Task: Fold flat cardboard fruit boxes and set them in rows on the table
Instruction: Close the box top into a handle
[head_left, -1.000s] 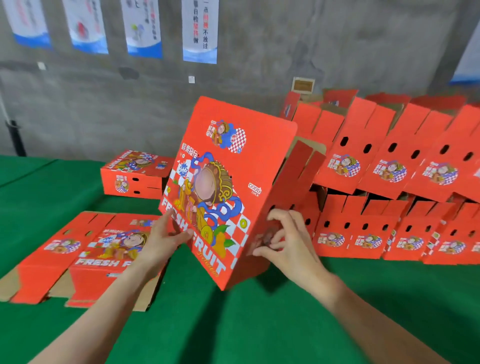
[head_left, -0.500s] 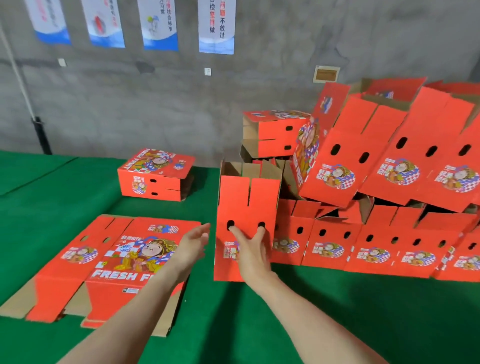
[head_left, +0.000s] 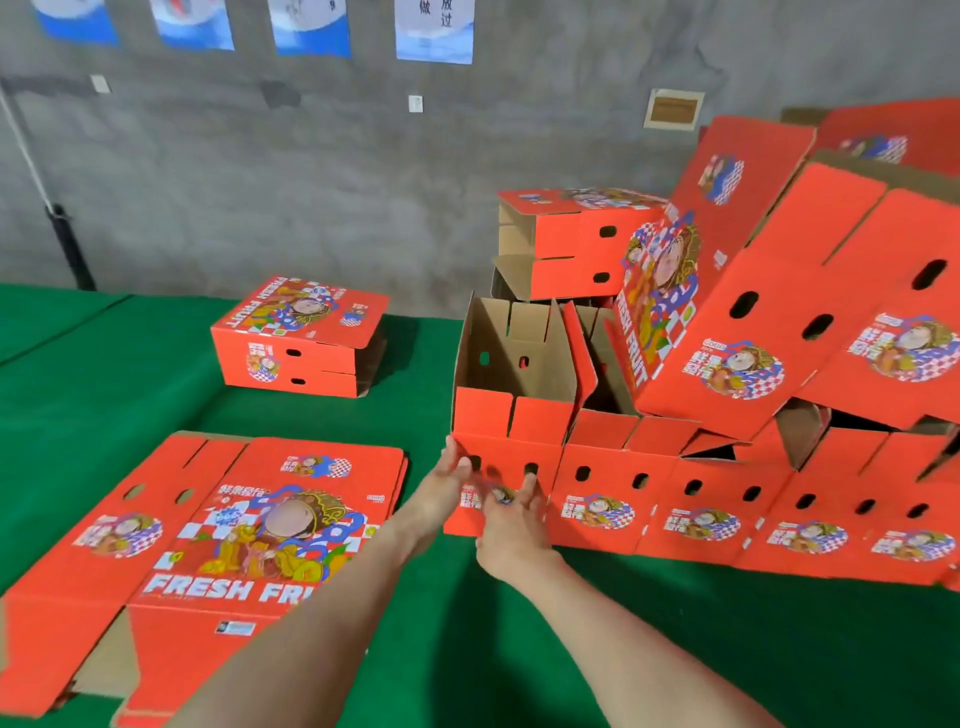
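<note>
Left grip (head_left: 448, 486): released, fingers straight, flat against the near left corner of the upright box (head_left: 498, 415). Right grip (head_left: 511, 525): released, fingers spread, tips on the box's front face below the two holes; slightly blurred. Box stands open-topped on the green desk (head_left: 779, 649), touching the left end of the row of folded boxes (head_left: 727, 514). Flat blanks (head_left: 249, 530) lie left of the arms. Closed box (head_left: 301, 338) sits farther back, well apart.
</note>
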